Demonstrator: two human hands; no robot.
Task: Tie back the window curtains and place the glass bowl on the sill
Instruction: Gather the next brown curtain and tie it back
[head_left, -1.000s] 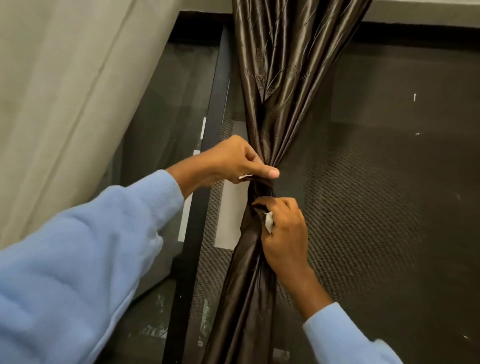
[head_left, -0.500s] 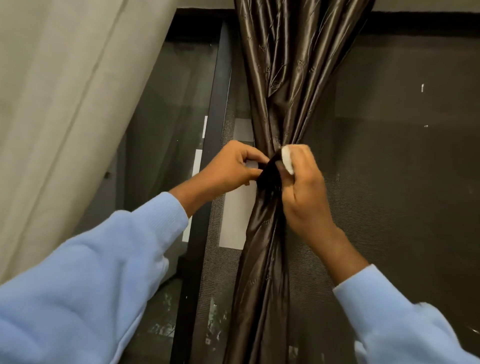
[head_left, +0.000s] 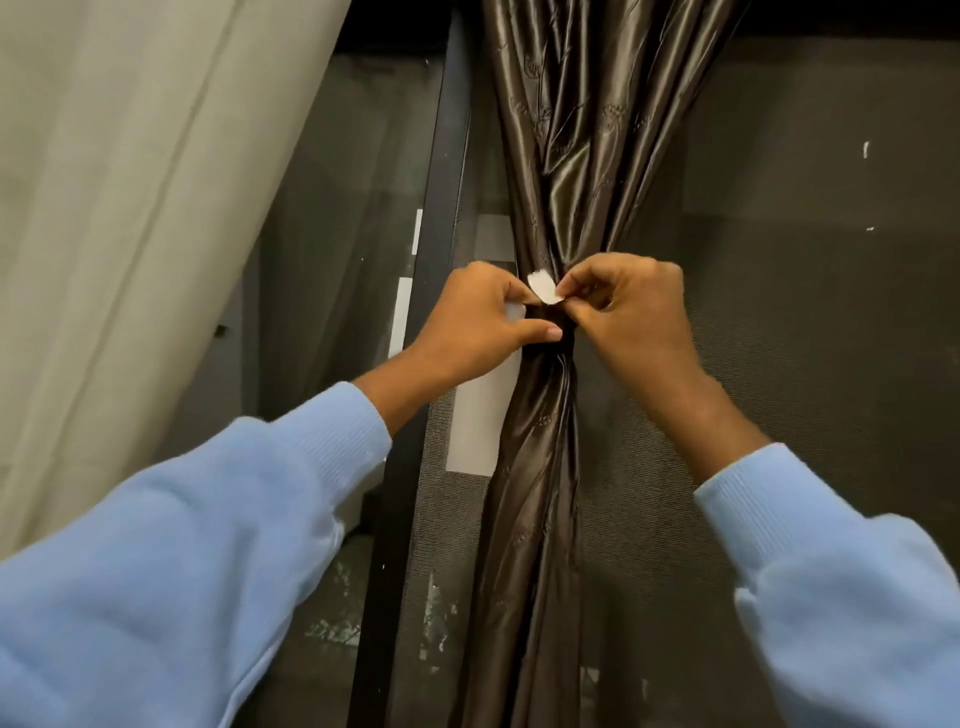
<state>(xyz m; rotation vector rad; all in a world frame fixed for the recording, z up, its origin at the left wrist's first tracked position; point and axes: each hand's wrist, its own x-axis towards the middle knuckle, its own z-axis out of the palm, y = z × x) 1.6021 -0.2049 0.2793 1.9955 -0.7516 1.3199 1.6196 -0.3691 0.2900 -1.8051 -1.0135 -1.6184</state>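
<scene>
Beige cloth of the far curtain (head_left: 130, 208) slants across the upper left, its edge well apart from the black window upright (head_left: 415, 415), and dark mesh (head_left: 805, 286) lies open to the right of the brown satin curtain (head_left: 571, 156), which is gathered to a narrow waist just beside that upright. At the waist the left hand (head_left: 478, 322) and right hand (head_left: 628, 312) meet with fingers curled. Between them they pinch a white tab (head_left: 543, 288) just above the dark tie band (head_left: 566, 340) wrapped round the folds.
</scene>
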